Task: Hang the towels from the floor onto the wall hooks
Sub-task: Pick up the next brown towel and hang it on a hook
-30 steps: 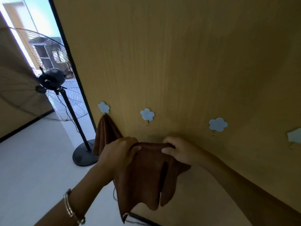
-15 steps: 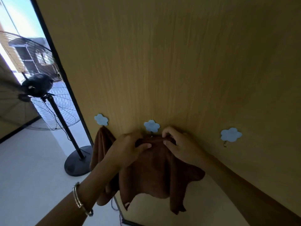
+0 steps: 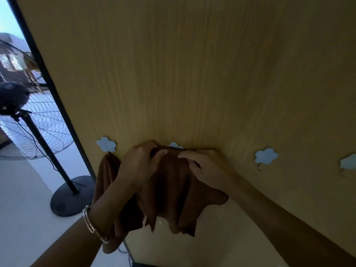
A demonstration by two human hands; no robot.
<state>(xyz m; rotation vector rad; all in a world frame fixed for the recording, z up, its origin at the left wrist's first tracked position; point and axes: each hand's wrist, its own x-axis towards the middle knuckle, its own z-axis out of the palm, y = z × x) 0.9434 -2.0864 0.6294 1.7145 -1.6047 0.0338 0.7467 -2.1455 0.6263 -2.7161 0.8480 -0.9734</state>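
A brown towel (image 3: 173, 193) hangs between my hands against the wooden wall (image 3: 192, 74). My left hand (image 3: 140, 164) grips its top edge from the left, and my right hand (image 3: 206, 166) pinches the same edge from the right. The top edge sits over the second blue flower-shaped hook (image 3: 175, 145), whose metal prong is hidden behind the cloth. Another brown towel (image 3: 105, 176) hangs from the first flower hook (image 3: 106, 144) at the left, partly behind my left forearm.
Two more blue flower hooks (image 3: 265, 156) (image 3: 348, 161) on the right hold nothing. A black pedestal fan (image 3: 28, 116) stands to the left on the white floor (image 3: 23, 218), its round base (image 3: 71, 195) close to the wall's edge.
Both hands have lifted the towel's top edge up to the second hook, which it now covers. The view has moved closer to the wall.
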